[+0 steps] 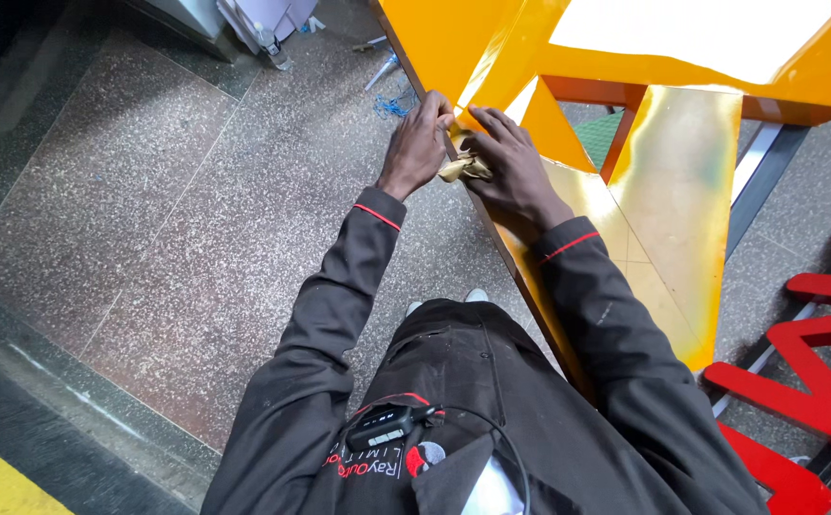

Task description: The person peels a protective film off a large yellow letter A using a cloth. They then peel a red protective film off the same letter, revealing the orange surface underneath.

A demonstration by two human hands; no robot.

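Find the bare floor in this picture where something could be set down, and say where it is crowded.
Free: the speckled floor left of the left hand and sleeve. Crowded: around the yellow sign under the right hand, the red letters at right, and scraps at top.

A sign-making workshop, by the look of it: a big glossy yellow-gold sign piece (663, 181) fills the upper right, red cut-out letters (816, 381) lie lower right, wire scraps (391, 103) litter the speckled stone floor (148, 191) at the top.
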